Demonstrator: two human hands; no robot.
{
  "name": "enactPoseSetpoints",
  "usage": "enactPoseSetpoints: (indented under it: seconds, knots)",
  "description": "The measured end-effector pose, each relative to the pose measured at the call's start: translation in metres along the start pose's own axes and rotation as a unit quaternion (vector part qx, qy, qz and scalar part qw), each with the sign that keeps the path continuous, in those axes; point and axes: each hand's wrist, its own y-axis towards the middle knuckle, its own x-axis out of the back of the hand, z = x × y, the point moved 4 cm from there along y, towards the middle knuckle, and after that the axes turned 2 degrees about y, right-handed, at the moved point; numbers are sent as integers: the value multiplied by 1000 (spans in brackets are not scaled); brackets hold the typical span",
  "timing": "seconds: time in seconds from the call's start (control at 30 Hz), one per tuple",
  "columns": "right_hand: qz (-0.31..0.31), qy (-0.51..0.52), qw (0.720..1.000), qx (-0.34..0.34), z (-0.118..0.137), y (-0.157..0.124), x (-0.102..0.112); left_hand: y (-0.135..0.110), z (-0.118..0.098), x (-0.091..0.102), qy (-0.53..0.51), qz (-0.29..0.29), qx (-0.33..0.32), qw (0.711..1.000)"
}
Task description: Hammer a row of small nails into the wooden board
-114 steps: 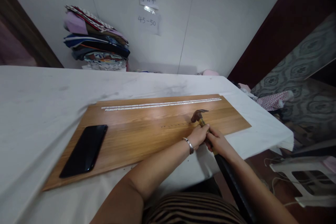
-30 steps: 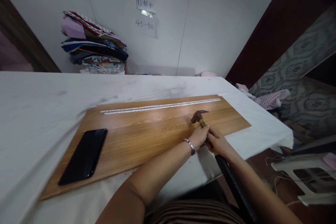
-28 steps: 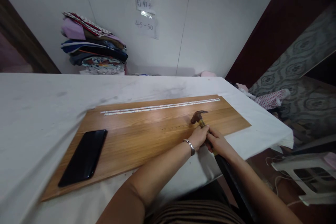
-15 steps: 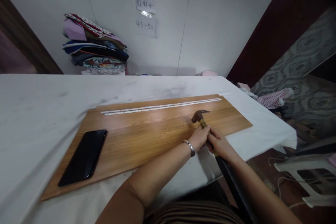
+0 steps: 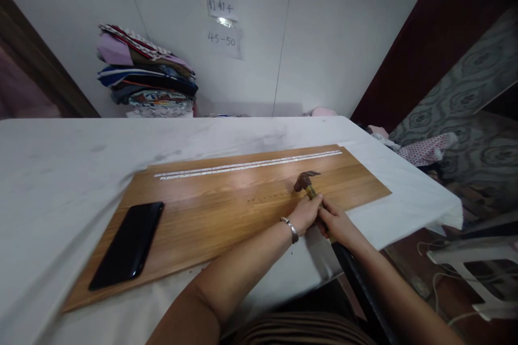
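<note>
A long wooden board (image 5: 210, 215) lies on the white-covered table (image 5: 60, 161). A rusty claw hammer (image 5: 306, 180) rests with its head on the board, just right of a short row of small nails (image 5: 269, 197). My right hand (image 5: 338, 222) is closed round the hammer's handle near the board's front edge. My left hand (image 5: 307, 212), a bracelet on its wrist, is closed on the same handle just below the head and touches the right hand. The hammer's black grip runs back under my right forearm.
A black phone (image 5: 128, 244) lies on the board's left end. A long pale strip (image 5: 246, 164) runs along the board's far edge. Folded fabrics (image 5: 145, 78) are stacked against the wall. A white plastic stool (image 5: 481, 275) stands off the table's right edge.
Both hands and the hammer stay in the same place on the board. Only the camera has shifted slightly.
</note>
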Motion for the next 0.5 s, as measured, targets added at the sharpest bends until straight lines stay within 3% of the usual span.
enactPoseSetpoints:
  seconds: [0.27,0.5]
  knots:
    - [-2,6,1000,5,-4,1,1,1,2,5,12,-34,-15,999]
    - [0,-12,1000,7,-4,4,2,2,1,3,-5,-10,-12,1000]
